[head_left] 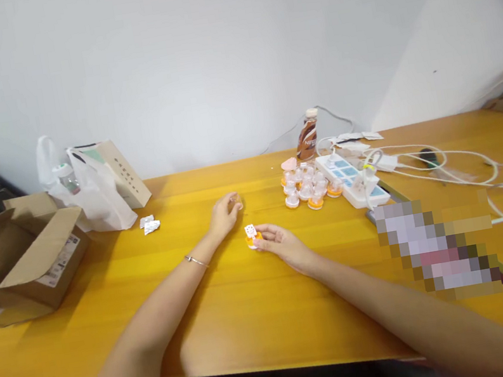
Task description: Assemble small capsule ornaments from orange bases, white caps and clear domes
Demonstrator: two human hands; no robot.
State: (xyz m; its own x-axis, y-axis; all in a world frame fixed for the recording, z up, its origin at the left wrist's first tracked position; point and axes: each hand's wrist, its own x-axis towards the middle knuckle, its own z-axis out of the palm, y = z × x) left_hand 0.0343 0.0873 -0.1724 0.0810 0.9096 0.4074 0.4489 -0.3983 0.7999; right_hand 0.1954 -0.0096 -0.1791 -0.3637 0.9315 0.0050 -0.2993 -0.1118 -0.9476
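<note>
Between the thumb and fingers of my right hand (284,244) is a small white toy with a face and an orange base (251,232), held just above the tabletop. My left hand (225,213) lies on the table a little farther off to the left, fingers loosely curved and apart, with nothing visible in them. To the right, several small toys with clear domes and white or orange bases (306,186) stand close together. A pale pink flat piece (289,163) lies behind them.
A white power strip (351,179) with tangled white cables (444,162) lies right of the toys, near a brown drink bottle (307,134). At left are an open cardboard box (27,264), a white plastic bag (105,206), an upright carton (126,174) and crumpled foil (152,227).
</note>
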